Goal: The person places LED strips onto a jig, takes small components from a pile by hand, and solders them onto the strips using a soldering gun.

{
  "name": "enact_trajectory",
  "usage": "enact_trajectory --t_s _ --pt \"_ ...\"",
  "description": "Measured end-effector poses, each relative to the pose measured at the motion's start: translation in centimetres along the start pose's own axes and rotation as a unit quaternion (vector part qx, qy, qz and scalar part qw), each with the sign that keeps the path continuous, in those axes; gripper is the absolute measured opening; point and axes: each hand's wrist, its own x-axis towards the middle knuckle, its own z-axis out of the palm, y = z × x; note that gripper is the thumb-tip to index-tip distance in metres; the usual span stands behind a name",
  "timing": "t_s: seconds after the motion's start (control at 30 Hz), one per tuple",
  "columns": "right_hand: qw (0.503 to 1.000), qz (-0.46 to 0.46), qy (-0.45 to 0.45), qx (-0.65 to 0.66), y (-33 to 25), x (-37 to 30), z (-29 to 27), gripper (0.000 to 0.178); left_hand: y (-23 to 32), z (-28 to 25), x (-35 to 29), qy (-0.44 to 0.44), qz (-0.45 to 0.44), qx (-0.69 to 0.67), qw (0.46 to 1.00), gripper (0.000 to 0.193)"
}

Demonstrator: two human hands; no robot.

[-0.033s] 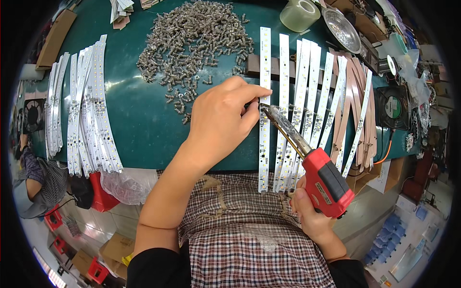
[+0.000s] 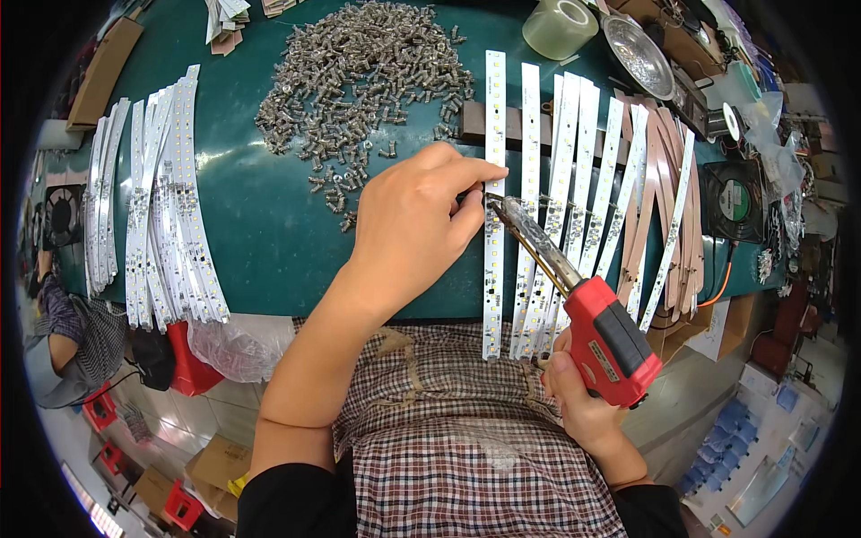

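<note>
Red soldering gun [image 2: 608,335], position unchanged

A red soldering gun [image 2: 589,309] (tilted) points at a white strip [image 2: 494,255].

Two hands [image 2: 408,215] and one soldering gun [image 2: 612,345], right of centre; one roll [image 2: 558,31], one dish [image 2: 639,56], upper right; two fans [image 2: 735,199], far left and right; perhaps four stools [image 2: 183,509], lower left.

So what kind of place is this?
Probably a small electronics assembly workshop. A red soldering gun is held over a white LED strip, more strips lie bunched on the green table, and a heap of small metallic parts sits behind.
</note>
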Motion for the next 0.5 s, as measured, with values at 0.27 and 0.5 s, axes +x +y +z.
enact_trajectory --t_s 0.27,0.5 --pt "0.999 -0.041 0.014 -0.012 0.5 -0.3 -0.4 0.010 0.2 0.1 0.0 0.005 -0.001 0.006 1.000 0.026" --pt "0.978 -0.121 0.166 0.019 -0.9 -1.0 -2.2 0.013 0.6 0.0 0.3 -0.008 -0.021 -0.007 1.000 0.029"
